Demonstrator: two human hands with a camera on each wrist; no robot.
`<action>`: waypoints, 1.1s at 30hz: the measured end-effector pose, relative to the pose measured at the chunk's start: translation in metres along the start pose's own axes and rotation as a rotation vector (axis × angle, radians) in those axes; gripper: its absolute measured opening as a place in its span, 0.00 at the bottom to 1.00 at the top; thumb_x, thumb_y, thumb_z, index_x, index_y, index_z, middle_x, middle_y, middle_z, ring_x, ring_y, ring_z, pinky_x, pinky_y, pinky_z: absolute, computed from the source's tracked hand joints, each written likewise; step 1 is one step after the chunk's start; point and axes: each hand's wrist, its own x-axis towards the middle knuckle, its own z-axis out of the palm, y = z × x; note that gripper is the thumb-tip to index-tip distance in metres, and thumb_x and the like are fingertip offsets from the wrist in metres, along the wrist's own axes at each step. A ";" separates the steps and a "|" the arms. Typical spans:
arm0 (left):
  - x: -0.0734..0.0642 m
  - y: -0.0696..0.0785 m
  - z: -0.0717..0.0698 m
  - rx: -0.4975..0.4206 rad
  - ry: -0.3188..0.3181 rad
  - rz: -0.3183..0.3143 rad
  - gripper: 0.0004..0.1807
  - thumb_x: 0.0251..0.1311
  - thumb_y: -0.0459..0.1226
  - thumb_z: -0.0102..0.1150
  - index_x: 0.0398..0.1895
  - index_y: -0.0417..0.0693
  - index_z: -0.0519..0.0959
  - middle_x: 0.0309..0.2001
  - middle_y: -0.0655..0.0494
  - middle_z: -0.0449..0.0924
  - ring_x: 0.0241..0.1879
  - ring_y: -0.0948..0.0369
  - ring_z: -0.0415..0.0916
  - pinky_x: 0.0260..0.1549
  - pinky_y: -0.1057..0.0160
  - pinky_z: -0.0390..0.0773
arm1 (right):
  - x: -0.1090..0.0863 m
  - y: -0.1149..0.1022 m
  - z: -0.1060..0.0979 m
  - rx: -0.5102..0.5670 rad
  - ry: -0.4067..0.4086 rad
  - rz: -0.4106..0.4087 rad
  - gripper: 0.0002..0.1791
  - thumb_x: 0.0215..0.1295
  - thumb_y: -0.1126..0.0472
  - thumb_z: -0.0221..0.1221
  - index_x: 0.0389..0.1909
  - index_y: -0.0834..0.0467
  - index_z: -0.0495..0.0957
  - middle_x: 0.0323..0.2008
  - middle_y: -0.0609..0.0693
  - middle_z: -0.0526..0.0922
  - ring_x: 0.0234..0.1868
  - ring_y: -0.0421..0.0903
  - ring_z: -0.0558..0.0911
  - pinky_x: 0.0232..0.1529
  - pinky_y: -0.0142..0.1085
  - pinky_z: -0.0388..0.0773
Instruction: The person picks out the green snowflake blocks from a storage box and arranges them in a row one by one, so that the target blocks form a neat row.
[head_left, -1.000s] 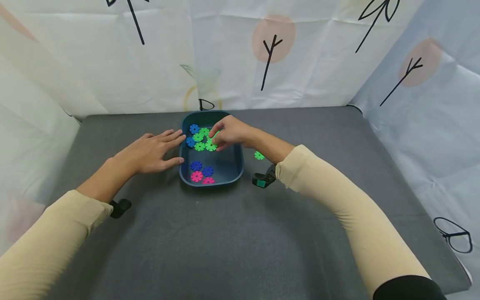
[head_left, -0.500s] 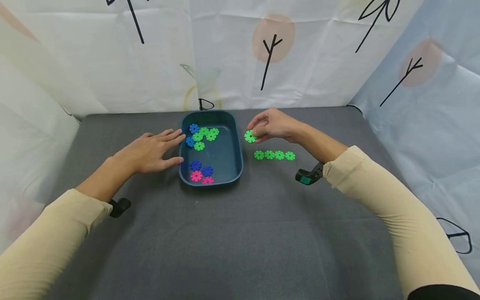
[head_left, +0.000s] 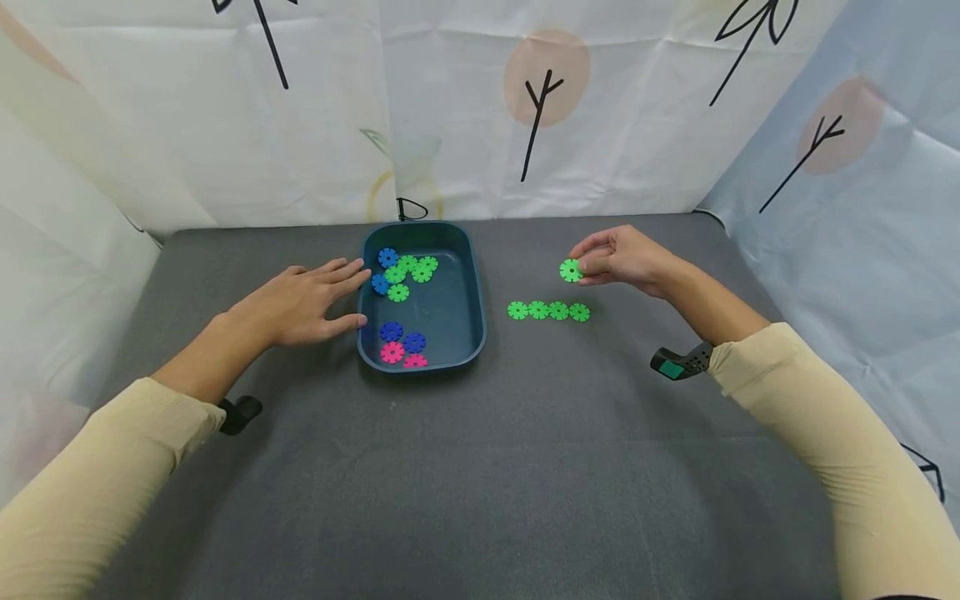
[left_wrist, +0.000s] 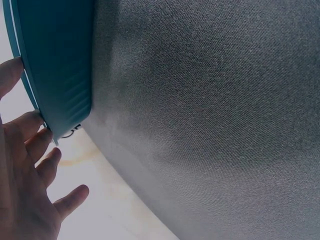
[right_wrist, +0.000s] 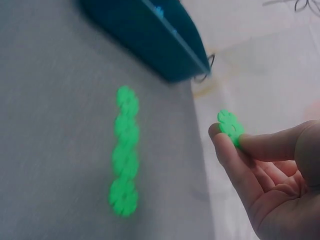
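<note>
The right hand (head_left: pixel 626 258) pinches a green disc (head_left: pixel 569 271), partly hidden, at one o'clock from the green row (head_left: pixel 558 311) on the bench (head_left: pixel 525 467), while the left hand (head_left: pixel 303 308), outstretched and cut off in its wrist view, touches the tray (head_left: pixel 453 325) at nine o'clock.

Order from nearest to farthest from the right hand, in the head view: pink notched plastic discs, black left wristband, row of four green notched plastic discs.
1. Row of green discs: lower left of the right hand.
2. Pink discs: inside the blue plastic tray.
3. Black wristband: beside the left sleeve.
</note>
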 end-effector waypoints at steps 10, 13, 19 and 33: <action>0.000 0.000 0.001 -0.002 -0.006 -0.007 0.41 0.70 0.56 0.51 0.77 0.42 0.57 0.77 0.41 0.53 0.75 0.42 0.50 0.63 0.32 0.59 | -0.006 0.055 -0.010 -0.084 0.074 0.072 0.20 0.72 0.67 0.52 0.60 0.73 0.71 0.53 0.65 0.81 0.43 0.50 0.87 0.52 0.47 0.80; 0.000 0.000 0.000 0.000 -0.007 -0.006 0.41 0.70 0.56 0.50 0.77 0.42 0.57 0.77 0.41 0.53 0.75 0.42 0.50 0.63 0.32 0.59 | -0.007 0.068 -0.012 -0.068 0.089 0.097 0.21 0.72 0.68 0.51 0.61 0.74 0.70 0.53 0.67 0.80 0.42 0.48 0.87 0.51 0.46 0.81; 0.000 0.001 -0.002 0.002 -0.010 -0.011 0.41 0.70 0.57 0.49 0.77 0.42 0.56 0.77 0.41 0.52 0.75 0.42 0.50 0.63 0.32 0.59 | -0.008 0.084 -0.015 -0.051 0.105 0.112 0.21 0.71 0.69 0.54 0.60 0.75 0.70 0.49 0.66 0.81 0.38 0.45 0.87 0.47 0.43 0.83; -0.001 0.002 -0.002 0.003 -0.009 -0.005 0.41 0.70 0.56 0.50 0.77 0.41 0.57 0.77 0.41 0.53 0.75 0.42 0.51 0.62 0.32 0.59 | -0.005 0.089 -0.008 -0.105 0.172 0.113 0.17 0.67 0.68 0.62 0.52 0.75 0.74 0.37 0.58 0.87 0.31 0.41 0.86 0.37 0.38 0.85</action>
